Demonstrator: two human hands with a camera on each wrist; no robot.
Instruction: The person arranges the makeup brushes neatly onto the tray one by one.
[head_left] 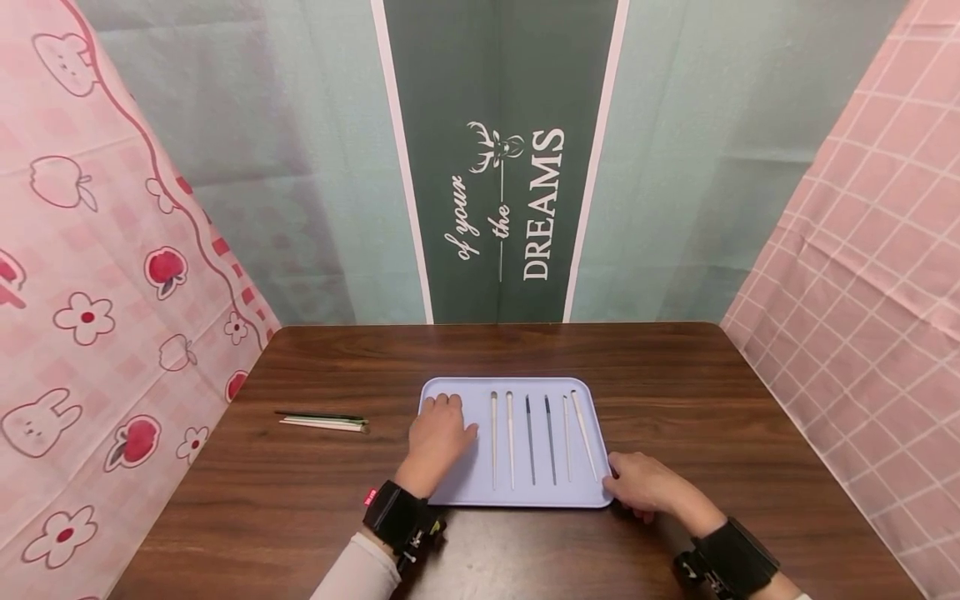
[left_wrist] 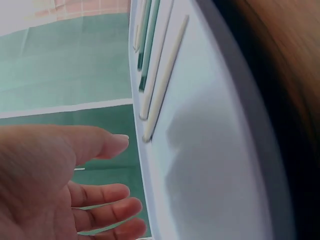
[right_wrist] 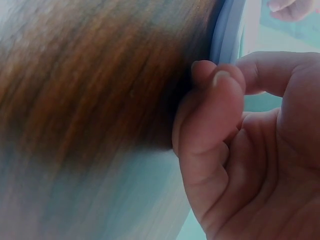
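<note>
Black wrist straps (head_left: 737, 557) are worn nearest the camera. Wood-grain table (head_left: 337, 350); on it, centrally, a lilac tray (head_left: 459, 490) is set — judged light, stiff and a little slick, best taken by opposite rims and kept level, as loose brushes could roll. Left hand (head_left: 438, 435) held relaxed over its left part, nothing grasped. Right hand (head_left: 647, 483) curled at its near right corner — rim apparently pinched. Six slim brushes (head_left: 494, 442) laid inside; small bundle of sticks (head_left: 324, 425) placed well to the left.

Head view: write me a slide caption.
Six slim brushes lie on a lavender tray, left hand over its left side, right hand at its near corner.
</note>
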